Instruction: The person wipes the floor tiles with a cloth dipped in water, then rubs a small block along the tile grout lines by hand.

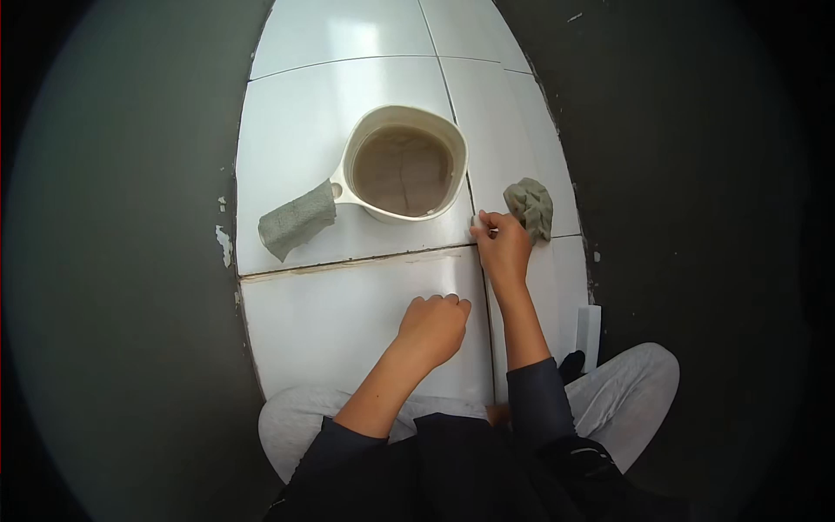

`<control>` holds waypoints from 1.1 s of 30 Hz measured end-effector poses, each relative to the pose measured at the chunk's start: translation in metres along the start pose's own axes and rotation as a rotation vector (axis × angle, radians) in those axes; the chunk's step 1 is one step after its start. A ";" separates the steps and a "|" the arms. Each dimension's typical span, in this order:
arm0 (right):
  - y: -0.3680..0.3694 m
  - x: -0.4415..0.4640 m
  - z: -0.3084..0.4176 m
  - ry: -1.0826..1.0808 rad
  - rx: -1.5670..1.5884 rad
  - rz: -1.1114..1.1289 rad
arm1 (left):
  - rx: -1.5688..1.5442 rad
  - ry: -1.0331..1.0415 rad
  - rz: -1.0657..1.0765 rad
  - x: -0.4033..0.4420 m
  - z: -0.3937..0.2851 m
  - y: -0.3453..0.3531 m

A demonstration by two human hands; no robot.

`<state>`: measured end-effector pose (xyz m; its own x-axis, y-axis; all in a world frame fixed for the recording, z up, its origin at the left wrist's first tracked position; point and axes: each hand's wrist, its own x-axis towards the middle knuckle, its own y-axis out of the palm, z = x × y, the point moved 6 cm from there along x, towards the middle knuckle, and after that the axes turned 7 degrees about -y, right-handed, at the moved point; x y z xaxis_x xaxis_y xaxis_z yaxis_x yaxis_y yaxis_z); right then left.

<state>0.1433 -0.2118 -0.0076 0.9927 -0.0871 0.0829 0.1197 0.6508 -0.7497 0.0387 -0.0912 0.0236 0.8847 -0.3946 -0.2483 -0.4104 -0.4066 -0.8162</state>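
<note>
My right hand (506, 248) is over the tile joint right of the pot, thumb and fingers pinched together; a small pale bit shows at the fingertips, too small to name. Closed into a fist, my left hand (435, 326) rests over the white tile (330, 322) nearest me, and whatever it may hold is hidden. A white handled pot (461, 165) with murky brown water (402, 170) stands ahead of both hands. Just beyond my right hand lies a crumpled grey-green cloth (531, 207).
A folded grey cloth (298, 223) drapes over the pot's handle at the left. A white block-like piece (589, 337) lies by my right knee. Dark floor (130, 287) borders the tiles on both sides, with pale flakes at the left edge.
</note>
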 end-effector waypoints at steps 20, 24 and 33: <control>0.013 0.045 0.009 -0.070 -0.126 -0.056 | 0.010 -0.013 0.060 0.001 -0.002 0.000; 0.003 0.028 0.006 -0.125 -0.092 -0.053 | 0.010 -0.024 0.038 0.003 -0.001 -0.003; 0.011 0.044 0.017 -0.077 -0.145 -0.067 | 0.012 -0.012 0.052 -0.001 -0.005 -0.002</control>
<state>0.1884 -0.1960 -0.0009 0.9813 -0.0648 0.1813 0.1878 0.5292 -0.8275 0.0380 -0.0943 0.0284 0.8648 -0.4053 -0.2965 -0.4533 -0.3761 -0.8081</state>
